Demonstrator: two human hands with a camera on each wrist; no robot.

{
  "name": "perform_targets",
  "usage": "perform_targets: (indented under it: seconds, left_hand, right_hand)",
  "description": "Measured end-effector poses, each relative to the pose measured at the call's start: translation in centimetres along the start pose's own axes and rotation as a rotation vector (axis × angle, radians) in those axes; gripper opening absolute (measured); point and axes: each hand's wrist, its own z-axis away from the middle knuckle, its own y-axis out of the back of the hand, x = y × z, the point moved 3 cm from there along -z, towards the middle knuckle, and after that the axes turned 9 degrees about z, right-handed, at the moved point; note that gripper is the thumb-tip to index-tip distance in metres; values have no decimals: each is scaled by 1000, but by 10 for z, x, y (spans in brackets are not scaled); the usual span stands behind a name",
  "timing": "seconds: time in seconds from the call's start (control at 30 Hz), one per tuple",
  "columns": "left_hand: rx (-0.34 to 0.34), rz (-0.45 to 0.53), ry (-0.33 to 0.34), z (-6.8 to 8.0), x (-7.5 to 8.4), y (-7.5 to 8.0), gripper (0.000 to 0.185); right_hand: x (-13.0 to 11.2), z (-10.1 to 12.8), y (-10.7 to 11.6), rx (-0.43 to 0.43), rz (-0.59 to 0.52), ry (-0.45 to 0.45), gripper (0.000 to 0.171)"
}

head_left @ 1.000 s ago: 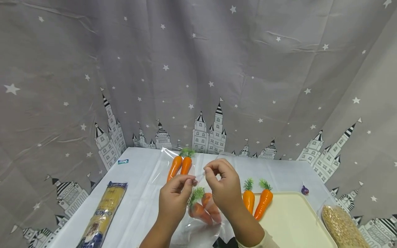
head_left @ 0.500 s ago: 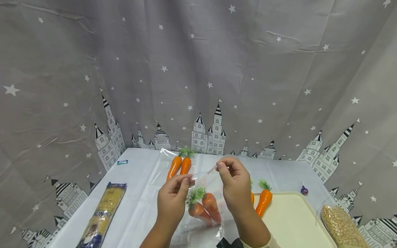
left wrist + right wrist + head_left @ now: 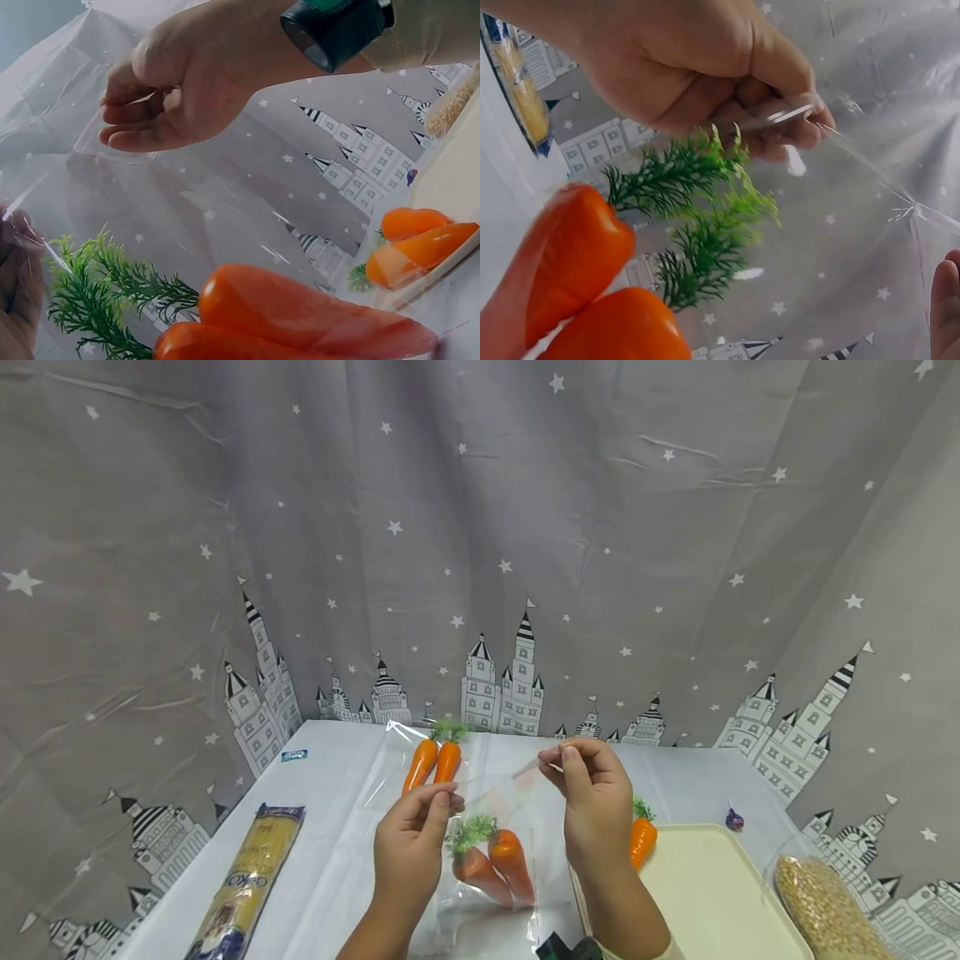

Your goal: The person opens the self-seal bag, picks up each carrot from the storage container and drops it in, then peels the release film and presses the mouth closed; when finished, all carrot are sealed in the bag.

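Observation:
In the head view my left hand pinches one upper edge of a clear plastic bag. The other upper side is pinched by my right hand, where a thin flap runs out from the fingers. Between the hands the film is spread. Inside lie two orange carrots with green tops, seen large in the left wrist view as a carrot behind film. The right wrist view has my left hand gripping the bag's edge, and part of my right hand at the frame's right border.
A second clear bag with two carrots lies behind the left hand. To the right, a cream tray bears carrots, partly hidden by the right arm. Pasta lies left, a bag of grain far right, small wrapped items farther back.
My right hand has moved right, away from the left hand, drawing the bag's edge with it. The film between them is spread wider. My left hand has shifted slightly left.

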Motion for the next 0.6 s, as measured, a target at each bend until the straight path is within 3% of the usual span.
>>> perform_targets:
  seconds: [0.2, 0.4, 0.6]
  left_hand:
    - [12, 9, 28, -1, -2, 1, 12]
    - [21, 30, 61, -2, -3, 3, 13]
    - [30, 33, 68, -3, 0, 2, 13]
  right_hand:
    - [1, -5, 11, 43, -88, -24, 11]
    - [-1, -9, 21, 80, -190, -65, 18]
    - [-7, -12, 30, 73, -240, -119, 21]
